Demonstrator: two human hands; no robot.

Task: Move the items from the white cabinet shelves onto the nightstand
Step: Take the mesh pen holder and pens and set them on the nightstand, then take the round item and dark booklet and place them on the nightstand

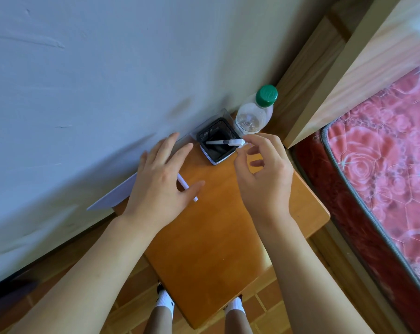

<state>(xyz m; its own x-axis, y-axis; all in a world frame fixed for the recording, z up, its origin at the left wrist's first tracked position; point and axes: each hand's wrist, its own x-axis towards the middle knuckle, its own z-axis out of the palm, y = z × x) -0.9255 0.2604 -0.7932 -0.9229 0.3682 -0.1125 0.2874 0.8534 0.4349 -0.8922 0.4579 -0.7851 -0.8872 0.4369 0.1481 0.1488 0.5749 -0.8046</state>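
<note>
Orange-brown wood is what the nightstand top [218, 237] is made of, and it's sitting right against a pale wall, so I'll use it as the reference for everything. At its far end a black mesh square pen holder with a white base [218, 140] is standing, and just beside that, in the far corner by the bed frame, a clear plastic bottle with a green screw cap [254, 114] is standing upright.

A white pen with a cap [224, 142] is lying across the holder's open rim, and the right hand [264, 179] is hovering over the far right part of the nightstand with its thumb and forefinger right at the capped end. Might be pinching it, might just be touching; the tips are blurring into the cap, so I honestly can't tell.

The left hand [160, 184] is spreading wide and flat over the wall side of the nightstand, fingers straight, gripping nothing. A second thin white pen [187, 188] is lying on the wood under it, poking out between thumb and palm.

A flat pale grey-white sheet or board [112, 197] is leaning between the nightstand's edge and the wall. A red floral quilted mattress [382, 160] is lying off to the nightstand's other side.
</note>
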